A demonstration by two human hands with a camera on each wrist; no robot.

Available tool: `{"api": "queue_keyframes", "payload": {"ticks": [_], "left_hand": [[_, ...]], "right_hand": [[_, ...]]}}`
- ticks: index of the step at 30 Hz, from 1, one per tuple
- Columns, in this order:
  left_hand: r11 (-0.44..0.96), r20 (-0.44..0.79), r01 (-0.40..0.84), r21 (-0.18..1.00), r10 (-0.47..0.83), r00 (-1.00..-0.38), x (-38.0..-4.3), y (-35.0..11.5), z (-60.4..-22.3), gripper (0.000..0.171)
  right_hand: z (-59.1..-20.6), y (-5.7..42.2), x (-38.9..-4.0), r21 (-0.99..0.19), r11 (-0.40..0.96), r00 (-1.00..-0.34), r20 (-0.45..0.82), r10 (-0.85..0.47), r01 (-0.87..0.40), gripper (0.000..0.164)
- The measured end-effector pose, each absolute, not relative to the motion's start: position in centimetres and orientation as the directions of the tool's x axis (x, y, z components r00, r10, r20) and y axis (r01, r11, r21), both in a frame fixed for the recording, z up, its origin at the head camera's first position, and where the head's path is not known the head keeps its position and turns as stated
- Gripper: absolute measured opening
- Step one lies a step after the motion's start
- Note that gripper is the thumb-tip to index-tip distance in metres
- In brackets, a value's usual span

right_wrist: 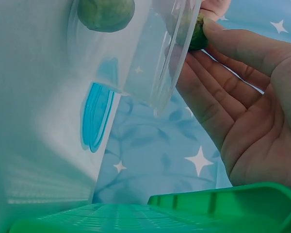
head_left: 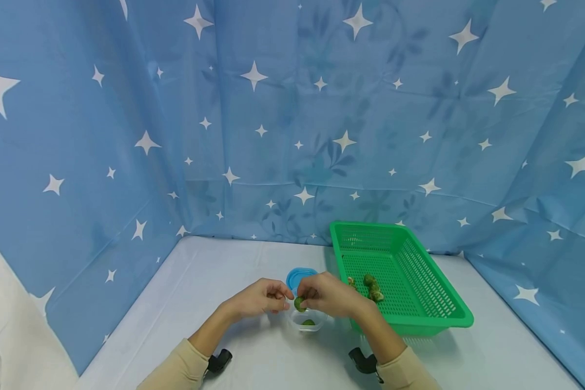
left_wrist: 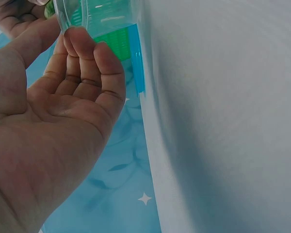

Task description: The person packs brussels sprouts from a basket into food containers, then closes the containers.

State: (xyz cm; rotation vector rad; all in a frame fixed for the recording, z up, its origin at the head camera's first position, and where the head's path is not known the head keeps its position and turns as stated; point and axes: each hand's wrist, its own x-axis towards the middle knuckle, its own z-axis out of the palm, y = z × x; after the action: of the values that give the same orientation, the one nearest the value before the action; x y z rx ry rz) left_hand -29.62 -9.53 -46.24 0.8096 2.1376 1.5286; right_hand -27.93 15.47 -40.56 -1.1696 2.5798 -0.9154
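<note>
My right hand (head_left: 332, 295) pinches a Brussels sprout (head_left: 299, 304) between thumb and fingers, just above a small clear plastic container (head_left: 317, 320). Inside that container lies another sprout (right_wrist: 106, 13). On the opposite side, my left hand (head_left: 263, 299) hovers by the container's rim with its fingers loosely bent and nothing in its grip. In the left wrist view, the fingertips (left_wrist: 80, 41) overlap the container's edge; whether they touch it, I cannot tell. The held sprout (right_wrist: 198, 36) shows partly behind the clear wall in the right wrist view.
A blue lid (head_left: 299, 275) lies on the white table (head_left: 229, 265) behind the container. To the right stands a green mesh basket (head_left: 414, 325) with several green and brownish pieces (head_left: 372, 287) at its left side. A blue star-patterned curtain (head_left: 283, 162) hangs behind the table.
</note>
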Motion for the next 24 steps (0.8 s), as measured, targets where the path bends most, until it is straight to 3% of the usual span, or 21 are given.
{"api": "queue_keyframes", "payload": {"ticks": [24], "left_hand": [[0.233,0.02,0.227,0.946,0.655,-0.755,-29.6,-9.6,-46.2,0.029]], "right_hand": [[-40.9,13.9,-26.7,-0.461,0.65,-0.737,0.014,-0.676,-0.605,0.008]]}}
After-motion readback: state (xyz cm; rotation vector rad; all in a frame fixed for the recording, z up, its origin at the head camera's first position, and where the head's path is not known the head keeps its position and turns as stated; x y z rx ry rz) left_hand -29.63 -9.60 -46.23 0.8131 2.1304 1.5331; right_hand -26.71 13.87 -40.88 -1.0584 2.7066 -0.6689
